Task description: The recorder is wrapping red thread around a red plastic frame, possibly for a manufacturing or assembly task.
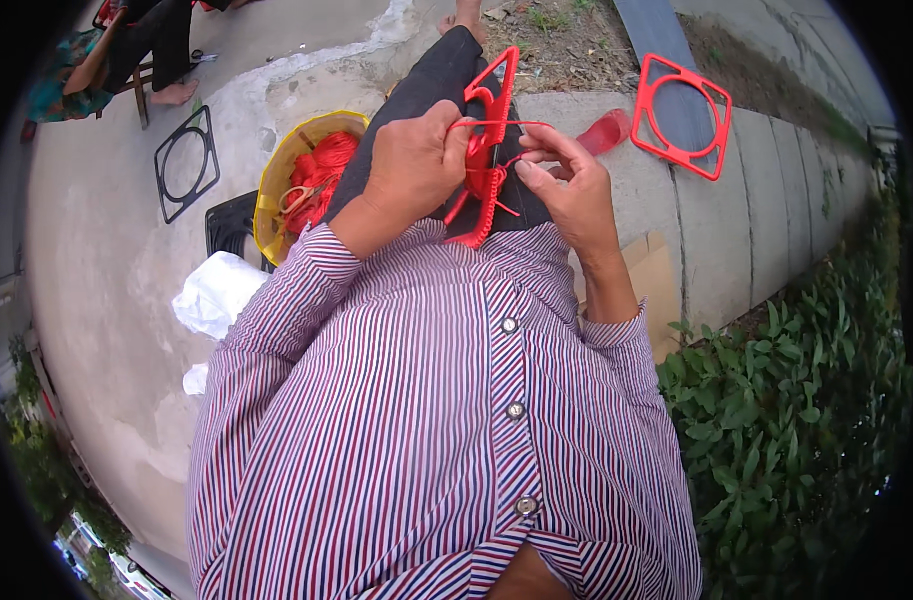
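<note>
A red plastic frame (501,90) stands on edge over my lap, with red cord wound along its lower side. My left hand (408,165) is closed at the frame's left side, and a strand of red cord (491,123) comes out between its thumb and fingers. Whether those fingers also grip the frame is hidden. On the other side my right hand (574,185) pinches the cord between thumb and fingers, close to the wound edge. The strand stretches across the frame from hand to hand, and a short loose end hangs below.
By my left leg stands a yellow basket (266,200) holding red cord bundles and scissors (294,198). Black frames (188,163) and a white bag (216,295) lie on the ground. Another red frame (719,120) is at right, above hedge leaves (776,420). A person (96,70) sits far left.
</note>
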Motion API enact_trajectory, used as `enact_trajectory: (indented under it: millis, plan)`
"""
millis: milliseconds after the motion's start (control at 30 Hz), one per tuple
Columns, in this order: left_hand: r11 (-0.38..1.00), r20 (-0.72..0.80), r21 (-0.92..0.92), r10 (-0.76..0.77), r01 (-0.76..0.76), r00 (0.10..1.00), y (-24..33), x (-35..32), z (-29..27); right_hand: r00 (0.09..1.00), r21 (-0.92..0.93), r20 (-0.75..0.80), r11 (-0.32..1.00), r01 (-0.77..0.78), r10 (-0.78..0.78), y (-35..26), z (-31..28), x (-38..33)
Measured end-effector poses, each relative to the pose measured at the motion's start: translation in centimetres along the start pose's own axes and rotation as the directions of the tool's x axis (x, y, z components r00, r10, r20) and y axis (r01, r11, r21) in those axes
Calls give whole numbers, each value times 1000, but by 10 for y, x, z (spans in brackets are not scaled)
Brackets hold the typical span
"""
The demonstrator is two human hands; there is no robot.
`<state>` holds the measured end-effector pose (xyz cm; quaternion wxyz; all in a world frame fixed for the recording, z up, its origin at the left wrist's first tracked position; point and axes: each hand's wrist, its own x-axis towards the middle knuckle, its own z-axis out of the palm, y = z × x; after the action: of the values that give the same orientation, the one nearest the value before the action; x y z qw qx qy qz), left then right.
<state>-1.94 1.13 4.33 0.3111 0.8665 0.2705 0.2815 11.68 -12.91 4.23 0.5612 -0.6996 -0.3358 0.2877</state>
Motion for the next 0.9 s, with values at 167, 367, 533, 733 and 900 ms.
enact_trajectory:
  millis: [167, 367, 533, 733, 900]
  plan:
    - [887, 33, -457, 86, -62, 996, 29, 18, -8, 896, -278, 145, 852, 443, -419, -15, 7, -6]
    - [370, 697, -541, -305, 755, 649, 3, 23, 2, 982, 933, 74, 360, -6, -174, -32, -97, -15]
    - [495, 622, -524, -333, 693, 708, -19, 4, 31, 986, 889, -137, 427, 163, -91, -19, -162, -19]
    - [653, 394, -498, -416, 571, 820, -23, 0, 47, 951, 742, 183, 600, -300, 250, 25, -35, -10]
    - [325, 528, -606, -518, 726, 673, -18, -3, 42, 895, 341, 296, 839, -425, 333, 25, -8, 2]
